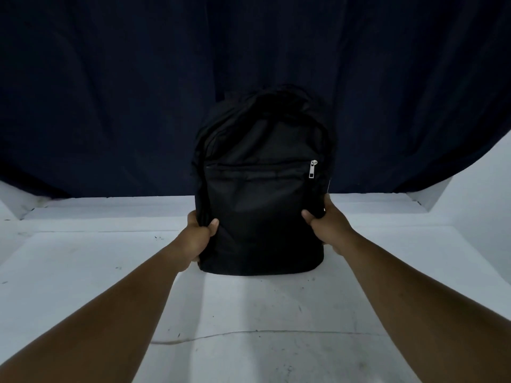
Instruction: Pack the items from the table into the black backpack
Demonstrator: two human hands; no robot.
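We hold the black backpack upright mid-table, left hand and right hand gripping its lower sides, fingers curled round the fabric. Front pocket zip closed. No loose items visible; packing seems finished, or not begun.

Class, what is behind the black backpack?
Behind the upright black fabric backpack hangs a dark blue curtain, above the white table. Whatever lies directly behind the bag is covered.
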